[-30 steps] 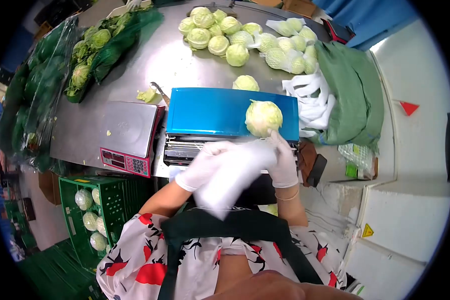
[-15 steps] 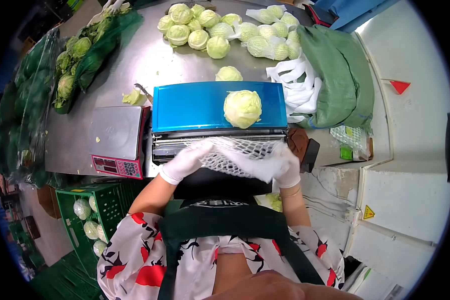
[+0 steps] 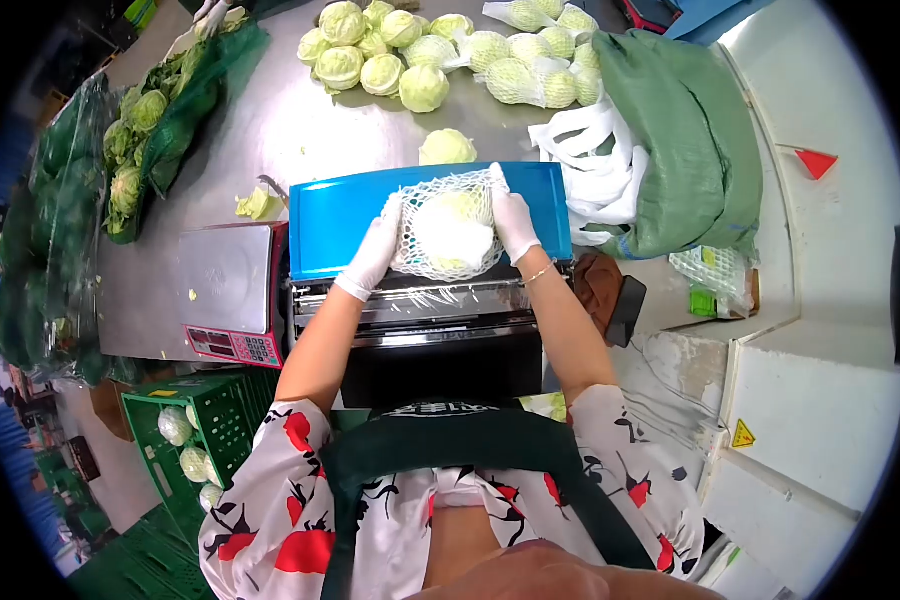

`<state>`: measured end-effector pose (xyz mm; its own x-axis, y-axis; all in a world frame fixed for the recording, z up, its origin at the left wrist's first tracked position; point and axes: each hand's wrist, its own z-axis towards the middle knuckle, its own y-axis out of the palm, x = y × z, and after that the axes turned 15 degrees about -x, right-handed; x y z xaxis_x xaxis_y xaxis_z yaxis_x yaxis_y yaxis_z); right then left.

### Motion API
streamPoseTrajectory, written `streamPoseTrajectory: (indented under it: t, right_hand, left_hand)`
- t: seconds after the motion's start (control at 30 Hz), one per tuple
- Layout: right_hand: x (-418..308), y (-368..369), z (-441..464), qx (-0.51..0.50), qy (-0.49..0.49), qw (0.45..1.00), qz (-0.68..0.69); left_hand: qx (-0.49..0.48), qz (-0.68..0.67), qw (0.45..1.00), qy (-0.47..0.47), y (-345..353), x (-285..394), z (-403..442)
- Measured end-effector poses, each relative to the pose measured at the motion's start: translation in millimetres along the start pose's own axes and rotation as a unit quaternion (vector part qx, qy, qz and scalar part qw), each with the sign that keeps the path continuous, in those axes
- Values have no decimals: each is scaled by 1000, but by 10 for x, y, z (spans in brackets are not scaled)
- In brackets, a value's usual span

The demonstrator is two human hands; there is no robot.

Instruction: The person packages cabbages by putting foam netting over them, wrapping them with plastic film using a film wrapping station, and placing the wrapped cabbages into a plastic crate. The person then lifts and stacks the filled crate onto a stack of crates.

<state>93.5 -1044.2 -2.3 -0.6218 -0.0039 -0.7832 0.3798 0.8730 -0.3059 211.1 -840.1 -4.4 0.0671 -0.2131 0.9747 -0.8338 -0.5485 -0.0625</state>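
A white foam net (image 3: pixel 407 250) is stretched between my two gloved hands over a pale green cabbage (image 3: pixel 454 222) on the blue top (image 3: pixel 345 225) of the wrapping machine. My left hand (image 3: pixel 378 247) is closed on the net's left edge. On the right, my right hand (image 3: pixel 511 214) grips the net's other edge, fingers pointing up. The cabbage shows through the mesh, with a denser white part of the net across its front. Another bare cabbage (image 3: pixel 447 147) sits just behind the blue top.
Several cabbages (image 3: pixel 340 68) and netted ones (image 3: pixel 515 82) lie at the back. White nets (image 3: pixel 595 170) spill beside a green sack (image 3: pixel 685 150) at right. A scale (image 3: pixel 228 280) stands left, above a green crate (image 3: pixel 225 425). A gloved hand (image 3: pixel 210 18) shows at top left.
Both hands have moved forward from the machine's front edge, carrying the net onto the cabbage. The net was bunched a second ago, then spread; the view has shifted slightly.
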Motion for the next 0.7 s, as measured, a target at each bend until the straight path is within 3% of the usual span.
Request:
streamPoseTrajectory:
  t: [0.07, 0.13, 0.17, 0.2, 0.27, 0.37, 0.4, 0.47, 0.5, 0.53, 0.6, 0.63, 0.67, 0.7]
  right_hand:
    - [91, 70, 89, 15, -27, 997, 67]
    - [101, 176, 31, 11, -69, 987, 142]
    - [-12, 225, -79, -2, -99, 978, 183]
    - [-157, 244, -217, -15, -127, 966, 223]
    - [-509, 142, -471, -69, -155, 964, 207]
    - [-673, -52, -376, -205, -211, 927, 234]
    - [-454, -116, -96, -285, -182, 899, 277]
    - [-501, -360, -171, -305, -155, 915, 214]
    - [-397, -392, -146, -273, -167, 924, 210]
    - [-391, -320, -214, -231, -191, 926, 232]
    - [-401, -92, -448, -143, -231, 922, 274]
    - [-437, 41, -614, -165, -270, 920, 231]
    - [-246, 260, -581, -123, -307, 940, 85]
    - [-217, 403, -713, -72, -300, 950, 56]
  left_hand:
    - [-30, -171, 983, -61, -13, -175, 105]
    - [4, -263, 964, -46, 127, 223, -33]
    - [-63, -444, 892, -64, 97, 225, -45]
    - [-140, -535, 831, -61, 101, 368, -66]
    - [-175, -597, 777, -98, 105, 668, -201]
    - [-204, -710, 671, -69, 95, 313, -210]
    - [-168, -623, 761, -67, 69, 394, -197]
    - [-87, -424, 900, -56, -52, 634, -78]
    - [-100, -508, 852, -74, -247, 476, 86]
    - [-71, -392, 915, -60, -244, 726, 61]
    - [-139, -331, 932, -42, -469, 497, 262]
    - [-152, -289, 945, -7, -436, 476, 320]
    - [-164, -246, 955, 27, -344, 431, 336]
    - [-189, -218, 957, 34, -230, 418, 305]
